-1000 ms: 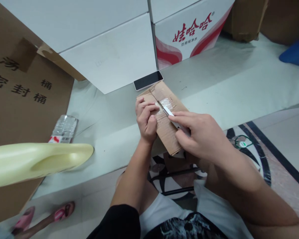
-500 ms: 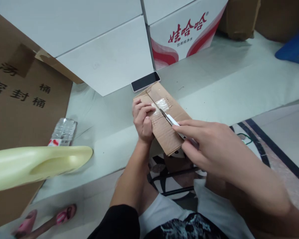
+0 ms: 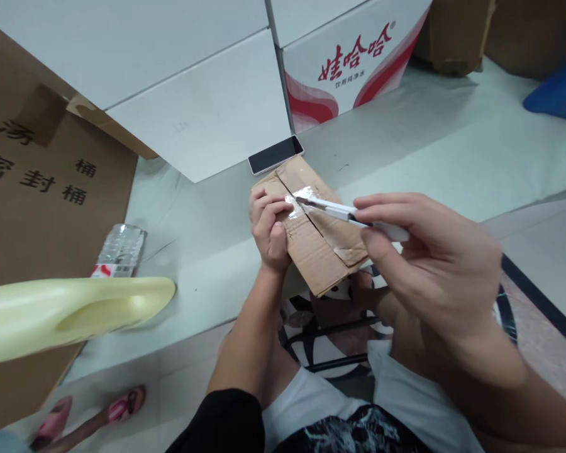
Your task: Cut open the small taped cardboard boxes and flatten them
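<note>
A small brown cardboard box [image 3: 311, 242] lies on the pale floor in front of me, its top seam covered with clear tape. My left hand [image 3: 266, 228] is curled over the box's left flap and presses on it. My right hand [image 3: 419, 251] is closed around a white utility knife [image 3: 339, 210], held almost level above the box. The blade tip rests at the tape near my left fingers. The seam along the middle of the box looks slit.
A phone [image 3: 275, 154] lies face up just behind the box. White cartons [image 3: 202, 119] and a red-printed carton [image 3: 353, 60] stand behind it. A large brown carton [image 3: 42, 189], a crushed plastic bottle [image 3: 119, 250] and a pale yellow shape [image 3: 70, 311] are at left. Someone's pink sandals [image 3: 89, 412] show bottom left.
My right hand drew the knife toward me along the seam, then lifted and turned it so it lies nearly level, tip back at the tape's far end. My left hand stayed put.
</note>
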A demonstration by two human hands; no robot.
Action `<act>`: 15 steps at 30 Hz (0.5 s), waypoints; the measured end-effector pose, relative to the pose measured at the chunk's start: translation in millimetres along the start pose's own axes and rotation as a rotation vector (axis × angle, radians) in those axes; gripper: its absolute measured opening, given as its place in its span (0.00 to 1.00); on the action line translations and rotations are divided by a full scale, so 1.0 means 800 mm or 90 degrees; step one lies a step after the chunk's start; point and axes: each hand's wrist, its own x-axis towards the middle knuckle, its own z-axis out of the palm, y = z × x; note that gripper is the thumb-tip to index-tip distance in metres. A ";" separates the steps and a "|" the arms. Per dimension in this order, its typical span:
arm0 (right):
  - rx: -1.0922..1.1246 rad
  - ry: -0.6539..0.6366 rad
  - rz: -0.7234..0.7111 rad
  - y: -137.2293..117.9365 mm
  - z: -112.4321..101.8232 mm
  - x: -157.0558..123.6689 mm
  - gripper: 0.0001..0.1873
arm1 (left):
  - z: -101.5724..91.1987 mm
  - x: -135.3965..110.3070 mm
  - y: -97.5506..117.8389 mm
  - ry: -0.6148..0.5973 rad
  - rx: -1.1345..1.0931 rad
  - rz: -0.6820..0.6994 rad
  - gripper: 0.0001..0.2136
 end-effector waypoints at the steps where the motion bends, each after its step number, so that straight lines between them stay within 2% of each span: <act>1: 0.022 -0.006 -0.004 0.000 0.001 -0.002 0.11 | 0.000 0.000 0.000 0.000 0.005 0.000 0.13; 5: 0.040 -0.021 -0.015 0.001 0.001 -0.007 0.17 | 0.000 -0.001 0.000 -0.005 0.016 -0.002 0.14; 10: 0.059 -0.018 -0.097 0.001 0.000 -0.005 0.22 | 0.000 -0.001 -0.001 -0.004 0.006 0.007 0.15; 15: 0.075 0.008 -0.086 0.004 0.002 -0.008 0.25 | -0.001 -0.001 -0.001 -0.012 0.009 0.002 0.16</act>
